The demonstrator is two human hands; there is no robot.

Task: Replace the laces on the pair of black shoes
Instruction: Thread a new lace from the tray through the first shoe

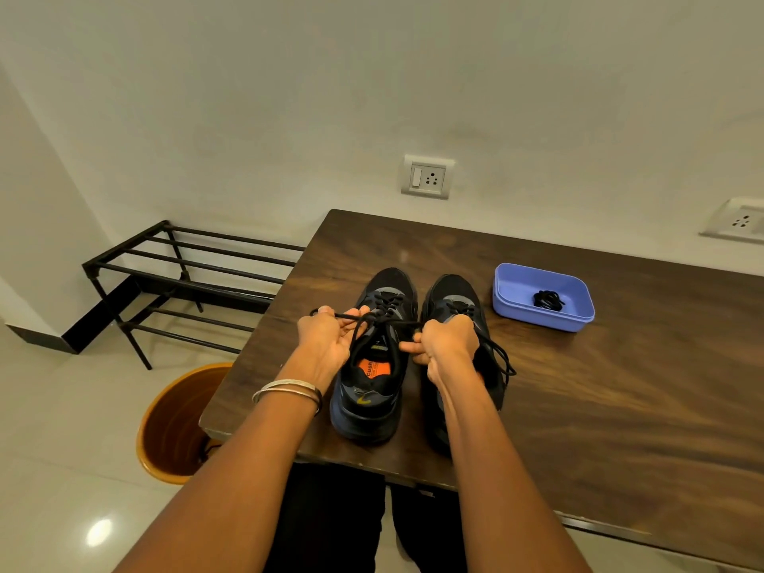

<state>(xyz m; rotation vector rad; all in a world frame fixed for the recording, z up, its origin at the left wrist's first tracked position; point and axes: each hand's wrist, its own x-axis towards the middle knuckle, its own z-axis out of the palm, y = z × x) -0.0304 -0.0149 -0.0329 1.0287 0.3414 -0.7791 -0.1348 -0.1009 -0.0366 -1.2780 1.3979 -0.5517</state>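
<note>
Two black shoes stand side by side on the dark wooden table [599, 386], toes pointing away from me. The left shoe [374, 366] has an orange insole label and a black lace [384, 320] stretched sideways across its top. My left hand [330, 341] pinches one end of that lace at the left. My right hand [446, 345] grips the other end at the right and partly hides the right shoe [459, 299]. A loose lace end of the right shoe droops over its outer side onto the table.
A blue plastic tray [543, 297] with a coiled black lace [547, 300] stands to the right of the shoes. An orange bin [173, 423] is on the floor by the table's left corner. A black metal shoe rack [182, 279] stands against the wall at left.
</note>
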